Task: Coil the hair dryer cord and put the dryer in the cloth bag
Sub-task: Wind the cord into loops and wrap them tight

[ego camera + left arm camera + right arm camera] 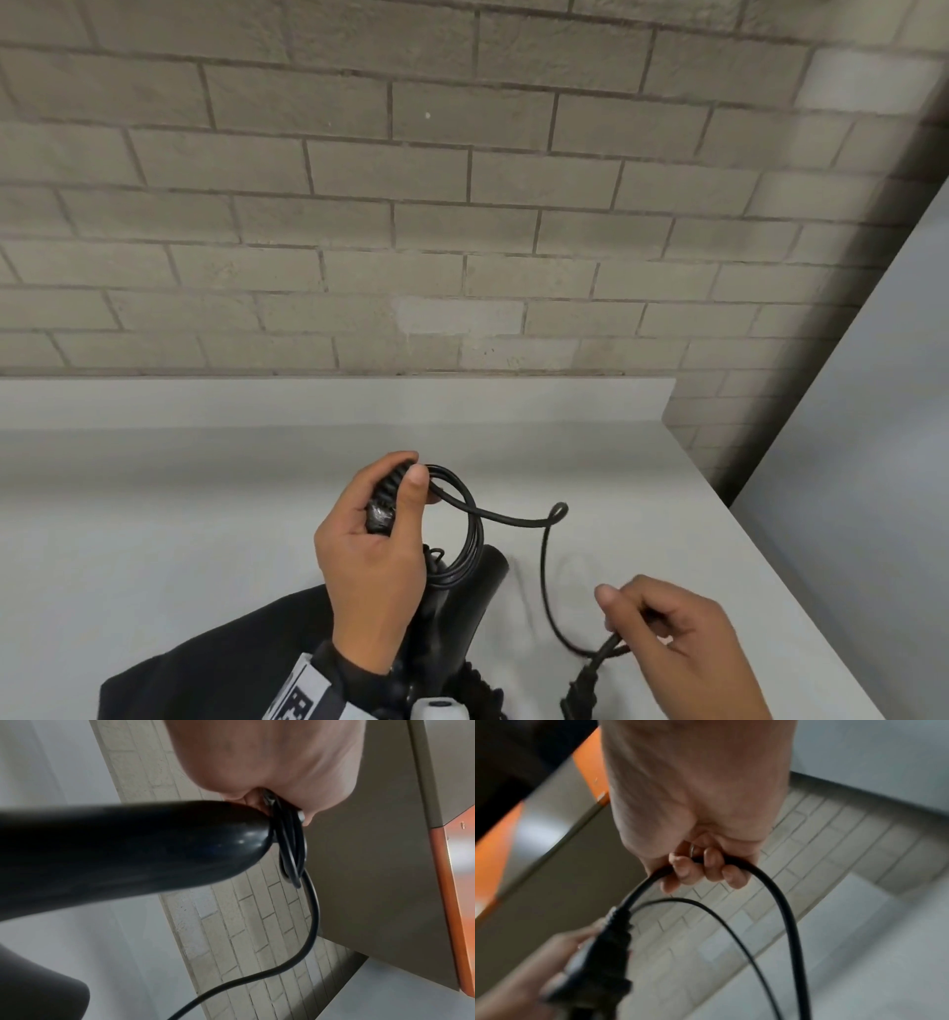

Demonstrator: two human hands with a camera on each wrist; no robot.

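Observation:
My left hand [398, 496] grips the ribbed cord end of the black hair dryer [462, 601] together with a few gathered loops of black cord [470, 519]. In the left wrist view the dryer handle [128, 850] reaches up to the palm, and the cord loops [293, 850] hang from the fist. From the loops the cord runs right to a kink [560, 510], then down to my right hand [629, 624], which pinches it just above the plug [577, 691]. The right wrist view shows fingers [711, 862] curled over the cord [780, 894]. A black cloth bag [205, 668] lies under my left forearm.
A pale grey tabletop [205, 488] runs back to a brick wall [462, 205]. Its right edge [770, 565] slants down past my right hand. An orange wooden edge [460, 923] shows in the wrist views.

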